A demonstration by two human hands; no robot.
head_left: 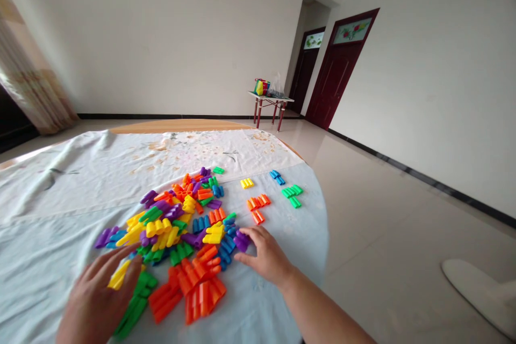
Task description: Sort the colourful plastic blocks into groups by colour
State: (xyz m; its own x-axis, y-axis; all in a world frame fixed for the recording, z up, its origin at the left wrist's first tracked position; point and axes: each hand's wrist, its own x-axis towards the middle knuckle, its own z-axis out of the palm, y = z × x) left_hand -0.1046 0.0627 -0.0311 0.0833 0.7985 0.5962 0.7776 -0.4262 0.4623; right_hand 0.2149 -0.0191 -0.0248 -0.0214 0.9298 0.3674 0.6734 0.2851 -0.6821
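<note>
A heap of colourful plastic building blocks (161, 228), each made of joined tubes, lies on the cloth-covered table. On its right edge, my right hand (266, 255) has the index finger and thumb at either end of a purple block (242, 240), closed on it. My left hand (100, 290) rests at the heap's near left side, fingers stretched and apart. A yellow block (119, 275) shows between its thumb and fingers, with green blocks (135, 306) beside the thumb. Between both hands lie several orange blocks (197, 285). Blue blocks (226, 247) are left of the purple one.
Right of the heap, small groups are set apart by colour: yellow (247, 183), blue (277, 177), green (293, 195) and orange (258, 203). The table's rounded edge (324, 215) is on the right. A small table (271, 98) with bags stands near the doors.
</note>
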